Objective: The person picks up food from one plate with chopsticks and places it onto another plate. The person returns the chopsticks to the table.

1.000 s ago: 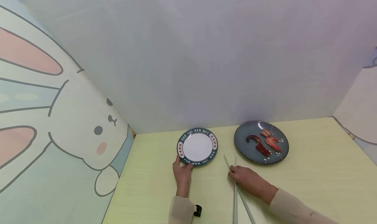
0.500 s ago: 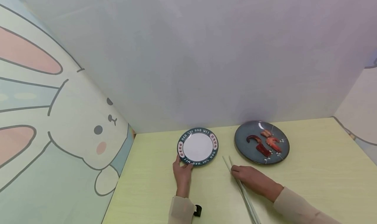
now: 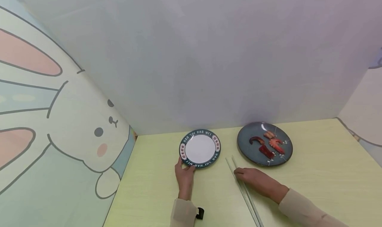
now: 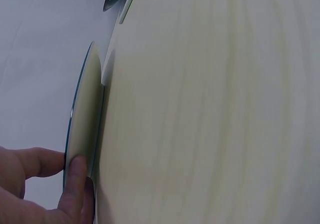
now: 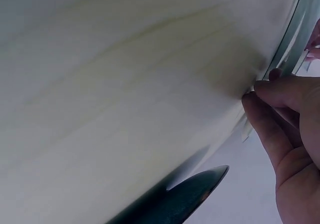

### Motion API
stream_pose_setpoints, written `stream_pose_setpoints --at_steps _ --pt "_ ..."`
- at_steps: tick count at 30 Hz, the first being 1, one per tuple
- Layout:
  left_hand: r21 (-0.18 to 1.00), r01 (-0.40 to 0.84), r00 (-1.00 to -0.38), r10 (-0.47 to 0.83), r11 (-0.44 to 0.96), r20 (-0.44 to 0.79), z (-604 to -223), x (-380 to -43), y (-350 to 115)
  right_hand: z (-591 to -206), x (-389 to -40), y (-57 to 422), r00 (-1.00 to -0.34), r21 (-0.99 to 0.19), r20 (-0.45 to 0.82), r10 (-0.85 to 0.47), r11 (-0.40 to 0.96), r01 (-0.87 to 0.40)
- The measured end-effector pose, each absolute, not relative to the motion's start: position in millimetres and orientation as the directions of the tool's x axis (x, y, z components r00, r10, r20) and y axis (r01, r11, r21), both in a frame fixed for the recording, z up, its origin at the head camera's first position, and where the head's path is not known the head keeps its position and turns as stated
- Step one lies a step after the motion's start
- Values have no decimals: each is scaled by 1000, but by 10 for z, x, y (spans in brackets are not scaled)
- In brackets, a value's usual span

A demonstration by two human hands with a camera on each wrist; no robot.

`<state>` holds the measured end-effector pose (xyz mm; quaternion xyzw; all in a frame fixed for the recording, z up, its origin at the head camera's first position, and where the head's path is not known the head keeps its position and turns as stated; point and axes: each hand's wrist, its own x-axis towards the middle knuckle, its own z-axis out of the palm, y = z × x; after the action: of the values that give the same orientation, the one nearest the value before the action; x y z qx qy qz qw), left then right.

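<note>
A small plate (image 3: 200, 149) with a white middle and a dark green lettered rim lies near the wall. At its near left edge my left hand (image 3: 185, 177) pinches the rim, fingers and thumb on either side in the left wrist view (image 4: 75, 184). To the right, my right hand (image 3: 258, 180) pinches a pair of long pale green chopsticks (image 3: 253, 204) near their far ends. They lie almost parallel, tips slightly apart, between the two plates. A larger blue-grey plate (image 3: 245, 150) holds a curved dark red piece (image 3: 257, 140), a red piece (image 3: 266, 152), a shrimp (image 3: 277, 145) and a pinkish piece (image 3: 269, 135).
The pale yellow table (image 3: 149, 187) meets a grey wall (image 3: 191, 71) right behind both plates. A rabbit-painted panel (image 3: 77, 127) bounds the left side, another panel (image 3: 364, 104) the right. A small black object (image 3: 200, 213) sits beside the left cuff.
The chopsticks, crossed and spread a second ago, now lie side by side, their near ends swung right. My right hand shifted slightly right. My left hand and both plates stayed put.
</note>
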<state>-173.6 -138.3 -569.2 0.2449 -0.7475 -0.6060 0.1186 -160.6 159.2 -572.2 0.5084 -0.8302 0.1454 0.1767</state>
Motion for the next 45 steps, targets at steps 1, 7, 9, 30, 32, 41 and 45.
stream_pose_setpoints --at_steps 1,7,9,30,32,41,45 --pt "964 -223 -852 -509 144 -121 -5688 -1736 -1382 -5724 -1601 1600 -419 -63 441 -794 439 -897" --pt "963 -220 -858 -501 156 -115 -5704 -1739 -1394 -5709 -1567 1628 -472 -122 369 -800 462 -878" --pt "962 -219 -860 -498 166 -110 -5714 -1742 -1398 -5700 -1560 1628 -497 -147 333 -802 476 -867" --pt "957 -234 -850 -514 173 -115 -5748 -1764 -1400 -5534 -1431 1818 -658 -251 474 -585 626 -738" --pt "955 -231 -853 -511 185 -107 -5750 -1769 -1407 -5535 -1427 1858 -636 -230 536 -555 629 -743" --pt "951 -222 -839 -539 216 -74 -5729 -1702 -1444 -5464 -1369 2002 -636 -228 628 -448 676 -701" --pt "950 -190 -844 -535 246 -31 -5677 -1661 -1437 -5410 -1338 2066 -642 -240 648 -411 689 -684"
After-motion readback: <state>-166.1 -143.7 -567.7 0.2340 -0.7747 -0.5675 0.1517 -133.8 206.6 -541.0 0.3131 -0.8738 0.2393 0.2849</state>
